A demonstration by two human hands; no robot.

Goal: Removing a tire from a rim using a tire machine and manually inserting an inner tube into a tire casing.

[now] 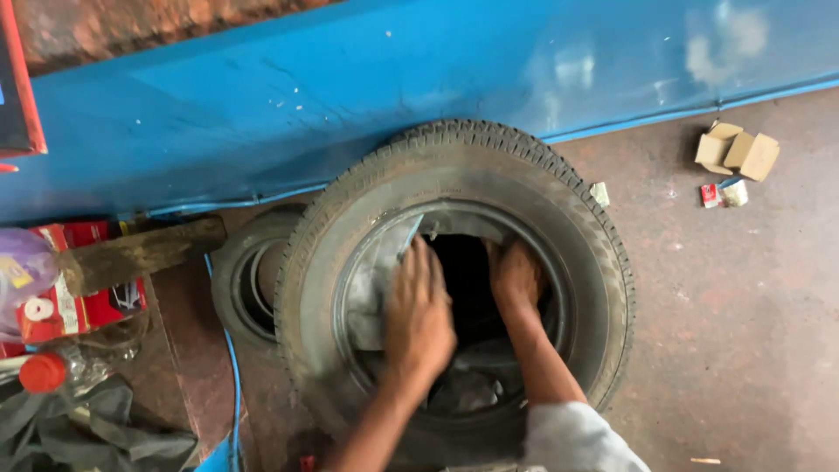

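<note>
Head camera looks down on a large black rubber tyre (454, 175) lying flat on the reddish concrete floor (734, 332), beside a blue painted wall (350, 87). The left hand (418, 315) presses a grey cloth (371, 280) inside the tyre's opening, fingers spread flat. The right hand (516, 275) reaches inside the rim, fingers curled under; whether they clamp anything cannot be told. A smaller tyre (249, 280) lies just beside it.

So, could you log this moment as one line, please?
left hand flat inside tyre | right hand inside opening | smaller tyre behind
</note>
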